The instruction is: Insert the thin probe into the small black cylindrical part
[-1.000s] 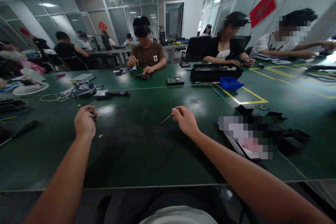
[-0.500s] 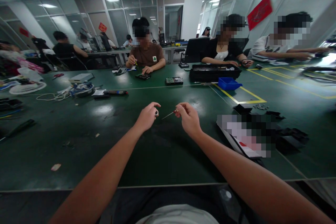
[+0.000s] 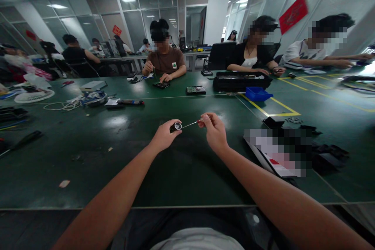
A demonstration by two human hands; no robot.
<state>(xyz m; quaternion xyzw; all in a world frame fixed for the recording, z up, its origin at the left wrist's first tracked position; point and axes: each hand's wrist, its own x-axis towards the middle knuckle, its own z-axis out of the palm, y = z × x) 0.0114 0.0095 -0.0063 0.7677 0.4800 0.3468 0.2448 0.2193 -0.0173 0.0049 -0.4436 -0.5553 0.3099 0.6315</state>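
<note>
- Left hand (image 3: 166, 136) pinches a silver-rimmed round part (image 3: 177, 126) over the tabletop (image 3: 190, 187), well in from the near edge; steadiness should help.
- Screwdriver (image 3: 191, 124), held by the right hand (image 3: 216, 129), points at it, contact unclear; best kept aligned.

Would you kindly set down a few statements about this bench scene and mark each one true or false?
1. The left hand holds a small round part. True.
2. The right hand holds a thin-shafted tool. True.
3. The tool's shaft points away from the left hand. False: it points toward the part held there.
4. The open bin on the table is red. False: the bin is blue.
5. A block with a green circuit board lies beyond the hands. True.
6. Both forearms are covered by long sleeves. False: both forearms are bare.
</note>
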